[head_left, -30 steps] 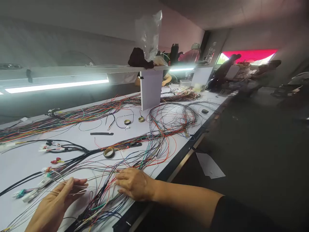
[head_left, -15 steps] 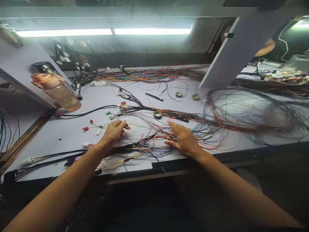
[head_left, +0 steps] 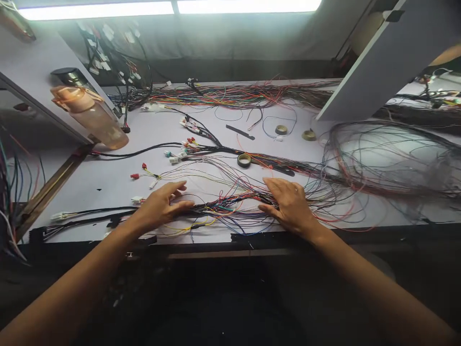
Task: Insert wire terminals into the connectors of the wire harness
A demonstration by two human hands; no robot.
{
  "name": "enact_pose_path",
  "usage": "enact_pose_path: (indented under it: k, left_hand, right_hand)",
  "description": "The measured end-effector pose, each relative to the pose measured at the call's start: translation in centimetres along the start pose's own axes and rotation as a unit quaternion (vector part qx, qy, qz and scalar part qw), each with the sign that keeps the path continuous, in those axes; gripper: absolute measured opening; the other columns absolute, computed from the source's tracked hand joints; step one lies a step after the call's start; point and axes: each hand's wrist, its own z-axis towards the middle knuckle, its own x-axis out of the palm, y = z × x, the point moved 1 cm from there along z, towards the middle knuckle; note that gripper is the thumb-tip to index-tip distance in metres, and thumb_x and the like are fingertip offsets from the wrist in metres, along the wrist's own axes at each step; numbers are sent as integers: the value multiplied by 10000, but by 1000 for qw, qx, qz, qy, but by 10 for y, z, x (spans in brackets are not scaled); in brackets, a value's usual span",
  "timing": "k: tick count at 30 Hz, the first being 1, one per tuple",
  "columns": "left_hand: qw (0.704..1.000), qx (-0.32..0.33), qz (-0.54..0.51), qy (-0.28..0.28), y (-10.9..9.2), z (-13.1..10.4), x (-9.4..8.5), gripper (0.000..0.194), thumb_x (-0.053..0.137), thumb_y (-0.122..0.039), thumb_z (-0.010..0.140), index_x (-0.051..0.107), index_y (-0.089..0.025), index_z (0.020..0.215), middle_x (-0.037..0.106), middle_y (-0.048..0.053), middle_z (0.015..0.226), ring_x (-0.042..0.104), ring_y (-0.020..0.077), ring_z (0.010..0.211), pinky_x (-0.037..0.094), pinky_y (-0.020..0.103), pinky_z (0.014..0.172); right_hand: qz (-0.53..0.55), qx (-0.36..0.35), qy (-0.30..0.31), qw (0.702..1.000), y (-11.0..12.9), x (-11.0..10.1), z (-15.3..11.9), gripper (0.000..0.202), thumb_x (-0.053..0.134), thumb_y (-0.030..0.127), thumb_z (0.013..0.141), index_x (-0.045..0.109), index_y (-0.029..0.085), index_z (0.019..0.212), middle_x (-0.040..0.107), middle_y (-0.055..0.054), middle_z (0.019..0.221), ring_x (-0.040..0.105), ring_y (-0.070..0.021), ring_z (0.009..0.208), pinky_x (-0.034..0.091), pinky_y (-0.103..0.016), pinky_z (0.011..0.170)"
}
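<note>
A bundle of thin coloured wires (head_left: pixel 234 204) runs along the front of the white table, joining black-wrapped cables (head_left: pixel 97 211) at the left. My left hand (head_left: pixel 162 204) is over the black-wrapped part, thumb and fingers apart. On the right, my right hand (head_left: pixel 290 204) rests on the loose wires, its thumb apart from the fingers; the wires pass beneath its palm. Behind the hands lies a second harness (head_left: pixel 223 150) with white and red connectors at its left end. A roll of tape (head_left: pixel 244 160) stands beside that harness.
A bottle (head_left: pixel 95 115) leans at the left by a panel. More wires (head_left: pixel 223 96) stretch along the back. Two tape rolls (head_left: pixel 281 129) and a dark strip (head_left: pixel 239 131) lie mid-table. Large wire coils (head_left: pixel 389 163) are at the right, near an upright white divider (head_left: pixel 374 62).
The view has tilted down. My left hand has let go of the thin wires it pinched and moved down to the black-wrapped bundle, opening. My right hand stays over the wires.
</note>
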Motion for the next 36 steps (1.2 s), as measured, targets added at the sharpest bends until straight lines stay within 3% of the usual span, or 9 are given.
enact_pose_path:
  k: [3, 8, 13, 20, 22, 25, 27, 32, 36]
  left_hand:
    - [988, 99, 117, 6, 13, -32, 8, 787, 622, -659, 728, 519, -193, 1353, 545, 152, 1369, 502, 329, 1238, 362, 456, 1072]
    - [942, 190, 255, -102, 36, -41, 26, 495, 534, -501, 885, 590, -223, 1291, 633, 141, 1165, 564, 292, 1061, 421, 444, 933]
    - [928, 254, 244, -123, 43, -28, 22, 331, 483, -413, 939, 688, -248, 1141, 625, 80, 911, 548, 195, 826, 409, 338, 749]
    - [925, 281, 228, -115, 46, -26, 17, 300, 510, -380, 936, 681, -245, 1143, 616, 62, 891, 538, 178, 824, 391, 328, 758]
    - [921, 288, 232, -122, 47, -26, 18, 300, 517, -378, 933, 680, -242, 1145, 615, 64, 892, 537, 179, 816, 398, 327, 749]
    - [919, 296, 228, -123, 48, -24, 19, 300, 529, -367, 928, 667, -250, 1167, 617, 65, 903, 538, 182, 815, 415, 329, 743]
    - [919, 300, 226, -120, 48, -23, 19, 304, 537, -353, 925, 656, -251, 1185, 620, 67, 908, 540, 186, 815, 422, 334, 740]
    - [918, 307, 219, -127, 48, -24, 18, 328, 548, -354, 916, 640, -254, 1214, 623, 81, 948, 548, 203, 839, 437, 352, 755]
    - [919, 316, 200, -127, 49, -24, 19, 340, 564, -312, 909, 622, -263, 1241, 608, 73, 938, 542, 200, 843, 437, 342, 764]
  right_hand:
    - [-8, -26, 21, 999, -2, 0, -7, 824, 288, 706, 903, 336, 108, 1469, 536, -187, 1346, 472, -299, 1202, 335, -415, 970]
    - [-47, -23, 59, 997, -19, 0, -15, 710, 346, 691, 895, 574, 147, 1291, 662, -115, 957, 585, -233, 838, 398, -320, 723]
    - [-63, -62, 62, 994, -34, -4, -21, 483, 399, 549, 959, 639, 235, 1236, 683, -42, 827, 602, -162, 694, 358, -274, 612]
    - [-106, -66, 75, 989, -49, -11, -32, 505, 341, 546, 978, 621, 248, 1273, 679, -39, 807, 558, -153, 626, 335, -287, 611]
    - [-118, -68, 77, 988, -51, -22, -33, 543, 340, 575, 966, 619, 225, 1275, 694, -79, 928, 582, -188, 726, 353, -322, 676]
    - [-100, -61, 9, 993, -38, -39, -23, 474, 444, 534, 950, 626, 205, 1240, 683, -103, 1128, 597, -245, 945, 361, -383, 808]
    - [-39, -68, -49, 996, -15, -41, -9, 276, 522, 378, 953, 669, 201, 1106, 718, -66, 1034, 606, -217, 941, 366, -377, 864]
    - [52, -147, 6, 988, 48, -11, 35, 189, 534, 299, 953, 681, 184, 984, 722, -47, 902, 596, -179, 839, 386, -321, 761]
    - [44, -168, 50, 984, 54, 4, 48, 229, 538, 306, 951, 670, 176, 816, 658, -33, 758, 537, -166, 724, 346, -320, 704]
